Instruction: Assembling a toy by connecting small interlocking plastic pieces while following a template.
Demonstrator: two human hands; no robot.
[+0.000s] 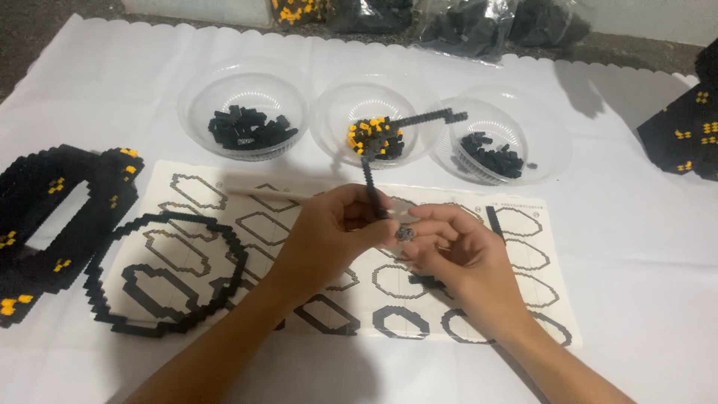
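Note:
My left hand pinches a thin black strip of small bricks that sticks up toward the bowls. My right hand holds a tiny black brick between its fingertips, right beside the strip's lower end. Both hands hover over a printed instruction sheet covered with outline shapes. A black ring of small bricks lies on the sheet's left part.
Three clear bowls stand behind the sheet: left with black bricks, middle with black and yellow bricks and a black strip across its rim, right with black bricks. Black-and-yellow built pieces lie at far left and far right. Bags of bricks sit at the back.

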